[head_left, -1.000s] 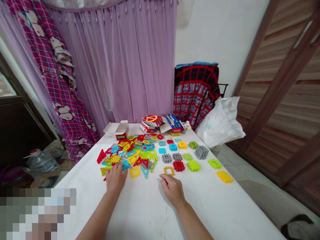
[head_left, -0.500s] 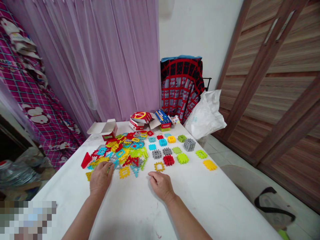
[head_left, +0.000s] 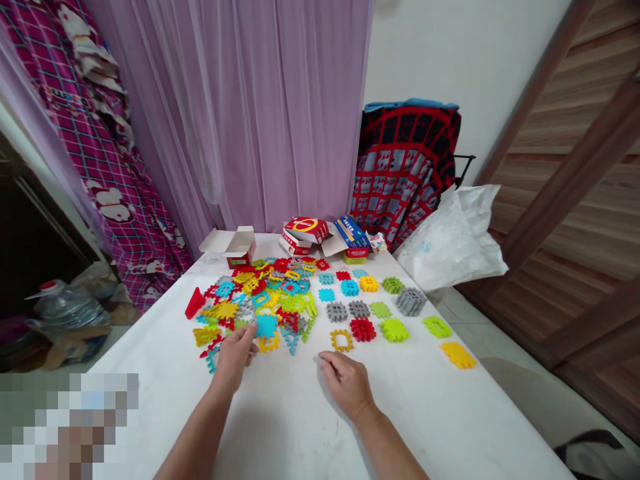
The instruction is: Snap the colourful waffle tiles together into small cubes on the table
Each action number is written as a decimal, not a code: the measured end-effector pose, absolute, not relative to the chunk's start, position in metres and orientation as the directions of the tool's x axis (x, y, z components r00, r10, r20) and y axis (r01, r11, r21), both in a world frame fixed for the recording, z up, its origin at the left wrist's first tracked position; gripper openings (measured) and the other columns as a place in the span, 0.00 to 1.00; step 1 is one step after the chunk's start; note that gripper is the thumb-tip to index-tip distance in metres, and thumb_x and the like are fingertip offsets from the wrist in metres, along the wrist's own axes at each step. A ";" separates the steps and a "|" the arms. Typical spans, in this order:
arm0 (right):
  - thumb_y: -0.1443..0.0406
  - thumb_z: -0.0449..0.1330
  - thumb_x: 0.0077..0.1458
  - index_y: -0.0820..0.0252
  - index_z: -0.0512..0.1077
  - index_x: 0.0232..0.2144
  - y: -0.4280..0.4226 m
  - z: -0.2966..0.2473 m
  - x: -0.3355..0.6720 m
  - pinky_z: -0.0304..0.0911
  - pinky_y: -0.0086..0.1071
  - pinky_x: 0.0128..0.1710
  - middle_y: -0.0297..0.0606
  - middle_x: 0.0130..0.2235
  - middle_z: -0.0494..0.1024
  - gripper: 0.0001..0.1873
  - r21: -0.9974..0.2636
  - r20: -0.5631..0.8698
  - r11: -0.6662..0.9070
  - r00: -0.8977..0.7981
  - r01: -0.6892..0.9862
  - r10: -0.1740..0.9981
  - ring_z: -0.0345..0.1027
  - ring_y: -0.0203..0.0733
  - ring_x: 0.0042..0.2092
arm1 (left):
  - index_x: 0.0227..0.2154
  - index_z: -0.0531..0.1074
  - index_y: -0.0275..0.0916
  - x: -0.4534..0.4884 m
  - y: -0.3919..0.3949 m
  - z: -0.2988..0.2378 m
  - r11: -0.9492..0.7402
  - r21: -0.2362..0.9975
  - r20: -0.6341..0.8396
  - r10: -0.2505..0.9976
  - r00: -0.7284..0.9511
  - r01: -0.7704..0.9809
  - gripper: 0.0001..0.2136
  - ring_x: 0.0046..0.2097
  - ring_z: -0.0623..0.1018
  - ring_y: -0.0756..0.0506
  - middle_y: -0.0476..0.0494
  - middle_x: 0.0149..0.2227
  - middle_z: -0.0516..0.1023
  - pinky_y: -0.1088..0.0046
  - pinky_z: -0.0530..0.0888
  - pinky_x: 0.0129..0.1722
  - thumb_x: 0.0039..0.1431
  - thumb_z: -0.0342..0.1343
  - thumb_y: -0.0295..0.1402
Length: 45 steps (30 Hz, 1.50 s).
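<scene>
My left hand (head_left: 237,353) pinches a flat blue square toy tile (head_left: 267,326) with notched edges, above the near side of a mixed pile of plastic interlocking tiles (head_left: 280,301). Resting on the white table, my right hand (head_left: 349,385) is closed with its fingers curled; whether anything is inside cannot be seen. A yellow square frame tile (head_left: 342,341) lies just beyond it. Further right are separate stacks and single tiles, among them a red stack (head_left: 363,329), a lime green stack (head_left: 394,330), a tall grey stack (head_left: 411,302) and a yellow piece (head_left: 459,355).
Opened cardboard boxes, one red and white (head_left: 305,231) and one blue (head_left: 352,233), stand at the table's back edge, with another open box (head_left: 241,248) to the left. A white sack (head_left: 453,237) leans by the right edge. Lilac curtains (head_left: 280,120) hang behind.
My left hand has lifted the blue tile from the pile, showing its face. The view has turned slightly left. My right hand stays closed on the table.
</scene>
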State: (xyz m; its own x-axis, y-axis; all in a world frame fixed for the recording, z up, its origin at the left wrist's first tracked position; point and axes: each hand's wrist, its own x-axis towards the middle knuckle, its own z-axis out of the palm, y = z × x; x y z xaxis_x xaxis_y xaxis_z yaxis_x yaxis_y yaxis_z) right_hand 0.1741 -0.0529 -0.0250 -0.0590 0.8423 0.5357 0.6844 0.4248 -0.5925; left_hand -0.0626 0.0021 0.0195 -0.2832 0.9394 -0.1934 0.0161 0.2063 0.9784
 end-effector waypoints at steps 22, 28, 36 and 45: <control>0.62 0.62 0.49 0.58 0.65 0.54 -0.013 0.054 0.124 0.58 0.43 0.53 0.43 0.54 0.71 0.29 -0.291 0.357 0.548 -0.442 0.785 0.823 0.61 0.49 0.55 | 0.27 0.71 0.38 -0.041 -0.013 0.019 0.175 0.985 -0.174 0.982 -0.070 0.008 0.19 0.13 0.59 0.57 0.56 0.13 0.68 0.82 0.54 0.13 0.43 0.57 0.51; 0.61 0.62 0.48 0.57 0.66 0.53 -0.009 0.060 0.122 0.57 0.43 0.51 0.43 0.52 0.72 0.28 -0.241 0.257 0.484 -0.426 0.841 0.867 0.61 0.50 0.53 | 0.27 0.72 0.38 -0.036 -0.013 0.014 0.195 0.981 -0.193 0.977 -0.087 0.009 0.20 0.14 0.61 0.55 0.56 0.14 0.67 0.82 0.54 0.12 0.41 0.58 0.52; 0.60 0.65 0.44 0.50 0.69 0.51 -0.004 0.060 0.132 0.58 0.37 0.49 0.39 0.48 0.70 0.29 -0.285 0.229 0.460 -0.407 0.841 0.884 0.61 0.47 0.50 | 0.29 0.73 0.38 -0.030 -0.014 0.005 0.187 0.982 -0.186 0.982 -0.046 0.033 0.22 0.16 0.66 0.53 0.54 0.14 0.68 0.81 0.58 0.11 0.41 0.57 0.54; 0.56 0.66 0.45 0.55 0.67 0.55 0.100 0.086 0.224 0.60 0.37 0.51 0.43 0.51 0.72 0.34 -0.193 0.020 0.238 -0.239 0.952 0.971 0.65 0.48 0.52 | 0.34 0.75 0.38 -0.031 -0.014 -0.001 0.164 0.984 -0.157 0.983 -0.092 0.072 0.22 0.23 0.75 0.49 0.42 0.32 0.80 0.81 0.63 0.12 0.48 0.51 0.51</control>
